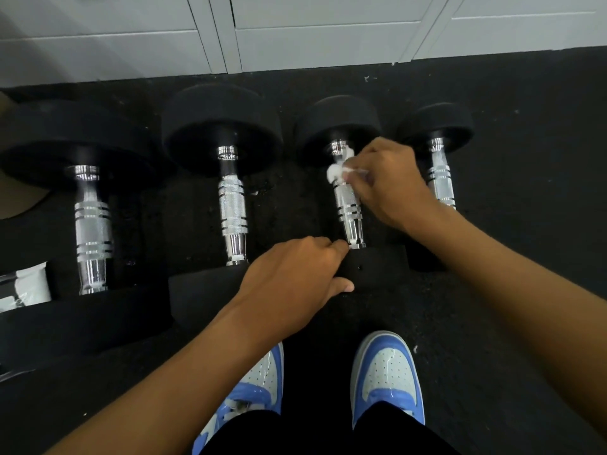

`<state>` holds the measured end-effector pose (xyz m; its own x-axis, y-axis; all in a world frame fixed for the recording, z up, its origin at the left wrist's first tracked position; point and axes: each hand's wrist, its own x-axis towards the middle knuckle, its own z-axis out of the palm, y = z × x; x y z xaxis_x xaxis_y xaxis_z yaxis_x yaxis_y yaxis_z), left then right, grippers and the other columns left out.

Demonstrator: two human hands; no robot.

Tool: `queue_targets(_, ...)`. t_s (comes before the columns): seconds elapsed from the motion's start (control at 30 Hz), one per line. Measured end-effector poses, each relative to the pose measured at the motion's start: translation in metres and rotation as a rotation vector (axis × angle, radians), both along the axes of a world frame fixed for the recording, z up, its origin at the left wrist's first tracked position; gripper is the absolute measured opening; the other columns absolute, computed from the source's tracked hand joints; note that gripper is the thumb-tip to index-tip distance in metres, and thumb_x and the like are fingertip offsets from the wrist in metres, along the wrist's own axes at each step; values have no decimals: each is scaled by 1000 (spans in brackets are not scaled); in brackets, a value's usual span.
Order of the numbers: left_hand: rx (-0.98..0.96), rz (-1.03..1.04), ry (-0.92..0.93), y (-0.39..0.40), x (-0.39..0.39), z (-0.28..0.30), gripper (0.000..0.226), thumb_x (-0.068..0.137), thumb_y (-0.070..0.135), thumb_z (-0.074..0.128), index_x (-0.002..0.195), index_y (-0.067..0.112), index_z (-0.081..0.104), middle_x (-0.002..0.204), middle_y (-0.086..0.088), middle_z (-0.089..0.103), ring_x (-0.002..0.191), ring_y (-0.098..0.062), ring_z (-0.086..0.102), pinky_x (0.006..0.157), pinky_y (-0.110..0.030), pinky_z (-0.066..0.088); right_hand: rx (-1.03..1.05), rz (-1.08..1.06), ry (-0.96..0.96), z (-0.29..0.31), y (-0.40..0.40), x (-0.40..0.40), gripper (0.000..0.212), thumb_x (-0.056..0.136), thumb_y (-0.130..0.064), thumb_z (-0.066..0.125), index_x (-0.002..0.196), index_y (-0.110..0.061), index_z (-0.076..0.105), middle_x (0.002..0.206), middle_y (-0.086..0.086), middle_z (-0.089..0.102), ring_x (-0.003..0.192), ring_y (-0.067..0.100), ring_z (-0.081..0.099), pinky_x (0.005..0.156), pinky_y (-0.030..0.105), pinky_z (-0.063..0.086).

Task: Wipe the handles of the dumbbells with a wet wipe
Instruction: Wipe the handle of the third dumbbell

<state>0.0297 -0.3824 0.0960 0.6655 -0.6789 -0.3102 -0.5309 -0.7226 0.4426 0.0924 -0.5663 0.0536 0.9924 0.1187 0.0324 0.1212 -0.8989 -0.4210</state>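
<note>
Four black-ended dumbbells with knurled chrome handles lie side by side on the black rubber floor (492, 290). The right hand (391, 188) pinches a crumpled white wet wipe (338, 172) in its fingertip grip and presses it on the far part of the third dumbbell's chrome handle (348, 208), counted from the left. The wipe pokes out to the left of the fingers. The left hand (295, 277) curls over that dumbbell's near black end (374, 264), thumb along its near side.
</note>
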Motion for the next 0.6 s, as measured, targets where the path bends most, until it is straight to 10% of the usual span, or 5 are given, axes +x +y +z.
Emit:
queue_targets(0.27, -5, -21, -12, 0, 1, 0, 52, 94, 50, 45, 136, 21, 41, 124, 2, 57, 109, -21, 57, 86, -32, 47, -7, 31, 15, -5, 12, -2, 17, 81, -12, 61, 86, -8, 76, 88, 15, 60, 74, 25, 59, 67, 30, 50)
queue_targets(0.43, -21, -2, -12, 0, 0, 1, 52, 93, 52, 44, 136, 23, 42, 123, 4, 57, 108, -19, 58, 86, -31, 48, 20, -66, -2, 0, -4, 11, 19, 78, -9, 58, 61, -13, 63, 61, 2, 52, 63, 21, 50, 62, 20, 27)
queue_targets(0.6, -11, -1, 1, 0, 1, 1, 50, 92, 51, 46, 133, 22, 45, 121, 3, 59, 107, -18, 58, 86, -31, 48, 14, -7, -11, -4, 20, 5, 15, 79, -9, 61, 83, -8, 76, 86, 13, 58, 74, 26, 60, 64, 31, 49)
